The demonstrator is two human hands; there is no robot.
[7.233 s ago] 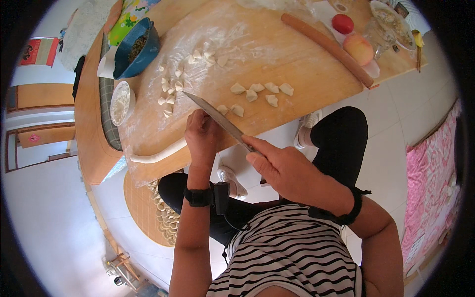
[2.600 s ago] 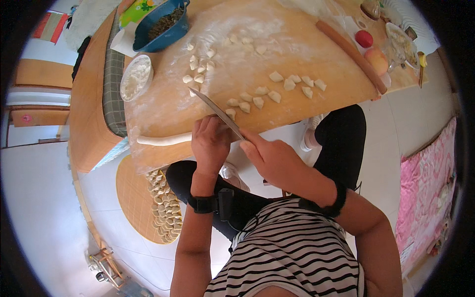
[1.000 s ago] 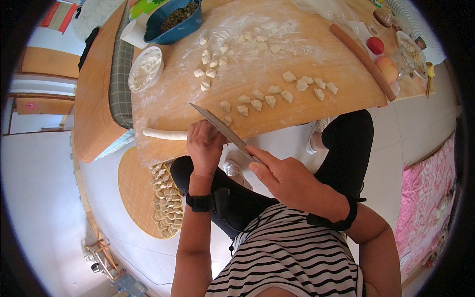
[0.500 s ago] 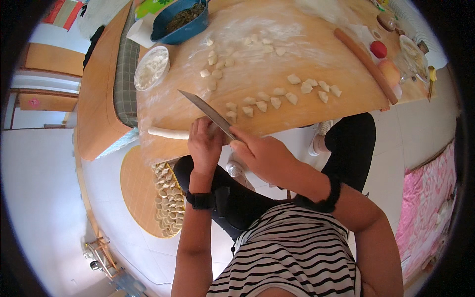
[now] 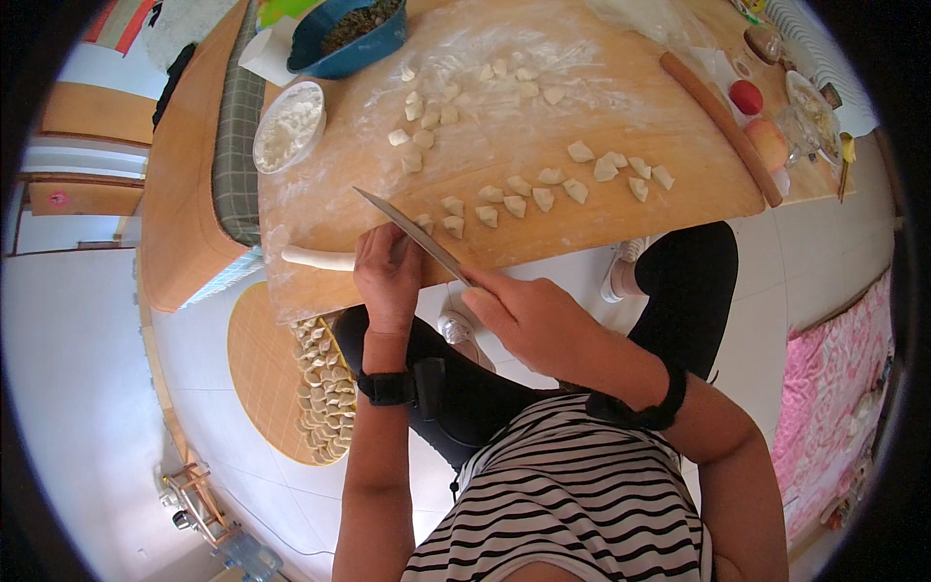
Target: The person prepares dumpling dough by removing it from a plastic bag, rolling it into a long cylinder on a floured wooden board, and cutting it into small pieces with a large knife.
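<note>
A rope of white dough (image 5: 318,258) lies along the near left edge of the floured board (image 5: 621,107). Closed over its right end is my left hand (image 5: 388,276), fingers bent down on it. The handle of a kitchen knife is wrapped in my right hand (image 5: 533,325). Its long blade (image 5: 412,229) slants up and left, just past my left fingertips; the blade's edge and the dough's cut end are hidden by the hand. Beyond the blade, cut dough pieces (image 5: 515,206) run in a loose row to the right. More pieces (image 5: 424,139) sit farther back.
A bowl of flour (image 5: 291,126) and a blue basin of dark filling (image 5: 354,39) stand at the back left. On the right lie a rolling pin (image 5: 720,126) and a red ball-shaped thing (image 5: 745,97). Lower left, a round tray (image 5: 257,378) holds several rows of shaped dumplings.
My left hand has shifted slightly left along the dough rope. The knife has come a little nearer to it, and a dough piece now shows beside the blade.
</note>
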